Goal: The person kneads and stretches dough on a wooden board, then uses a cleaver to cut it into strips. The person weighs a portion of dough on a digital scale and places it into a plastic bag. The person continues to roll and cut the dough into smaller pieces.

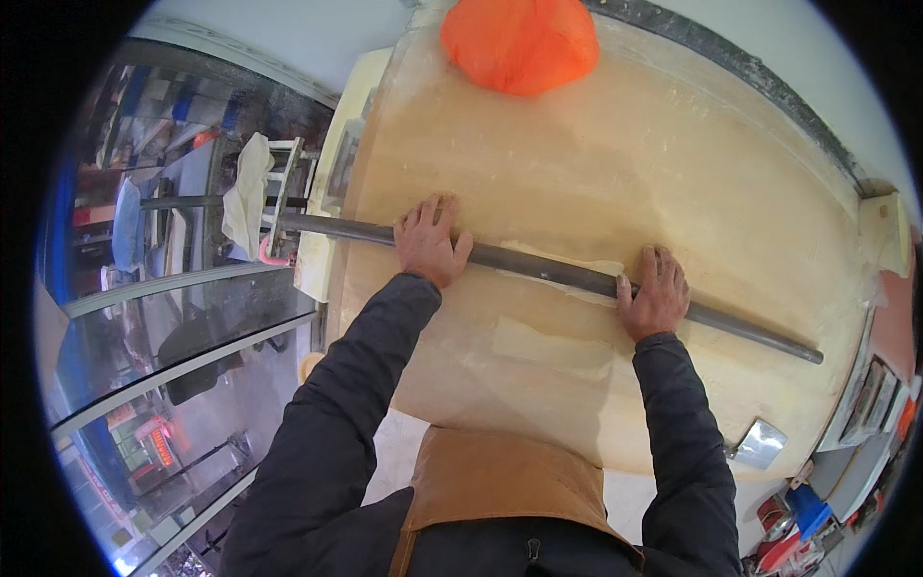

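A long dark rolling pin (544,270) lies aslant across the pale, floured worktop (505,166). My left hand (431,241) rests palm down over its left part, and my right hand (655,294) over its right part. On both hands the fingers stretch out past the pin rather than curl around it. Between the hands, a thin pale sheet (530,251), apparently dough, shows along the pin's edges. Nearer to me is a second flat, pale patch (554,350); whether it is dough or flour I cannot tell.
An orange cloth or bag bundle (520,47) sits at the far edge. A metal dough scraper (760,443) lies at the near right. Past the left edge are a window frame (187,364) and a white cloth (246,198) on a metal rack. Assorted items (800,516) fill the lower right.
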A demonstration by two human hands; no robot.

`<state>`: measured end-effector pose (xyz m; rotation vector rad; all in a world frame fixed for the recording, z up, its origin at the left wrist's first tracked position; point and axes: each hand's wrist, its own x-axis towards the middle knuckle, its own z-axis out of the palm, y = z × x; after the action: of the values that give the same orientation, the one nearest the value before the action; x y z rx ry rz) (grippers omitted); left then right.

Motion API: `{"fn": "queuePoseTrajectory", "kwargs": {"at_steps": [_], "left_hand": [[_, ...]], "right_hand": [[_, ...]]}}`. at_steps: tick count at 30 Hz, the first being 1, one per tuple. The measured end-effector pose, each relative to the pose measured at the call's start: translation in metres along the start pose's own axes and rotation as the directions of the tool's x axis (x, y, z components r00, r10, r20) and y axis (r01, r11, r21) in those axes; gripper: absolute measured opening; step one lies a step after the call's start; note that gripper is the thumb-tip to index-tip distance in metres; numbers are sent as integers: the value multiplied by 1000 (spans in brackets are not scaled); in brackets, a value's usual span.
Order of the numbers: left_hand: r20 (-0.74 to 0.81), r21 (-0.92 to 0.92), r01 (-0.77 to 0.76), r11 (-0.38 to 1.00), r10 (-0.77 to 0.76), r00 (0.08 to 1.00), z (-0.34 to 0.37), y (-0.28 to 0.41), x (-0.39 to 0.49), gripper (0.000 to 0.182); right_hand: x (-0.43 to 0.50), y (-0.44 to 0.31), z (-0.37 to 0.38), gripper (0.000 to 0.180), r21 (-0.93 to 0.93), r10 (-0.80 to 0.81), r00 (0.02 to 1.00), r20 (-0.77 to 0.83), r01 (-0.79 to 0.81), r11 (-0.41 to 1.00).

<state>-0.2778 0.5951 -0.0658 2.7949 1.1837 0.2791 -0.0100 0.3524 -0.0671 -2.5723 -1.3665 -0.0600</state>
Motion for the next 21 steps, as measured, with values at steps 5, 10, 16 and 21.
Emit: {"fn": "queuePoseTrajectory", "kwargs": {"at_steps": [5,10,16,21], "left_hand": [[-7,38,-11,999,11,1000,5,0,9,58],[-17,13,-63,998,63,998,9,-3,9,64],[103,68,-4,998,-3,995,2,4,27,62],[2,24,-19,1000,19,1000,13,2,47,64]], "right_hand": [[13,5,3,68,-51,-16,998,67,20,998],[9,0,0,73,9,-51,998,-36,51,999],[14,-1,0,71,-36,26,996,84,-23,999],[28,5,8,68,-22,-12,1000,0,12,1000]]}}
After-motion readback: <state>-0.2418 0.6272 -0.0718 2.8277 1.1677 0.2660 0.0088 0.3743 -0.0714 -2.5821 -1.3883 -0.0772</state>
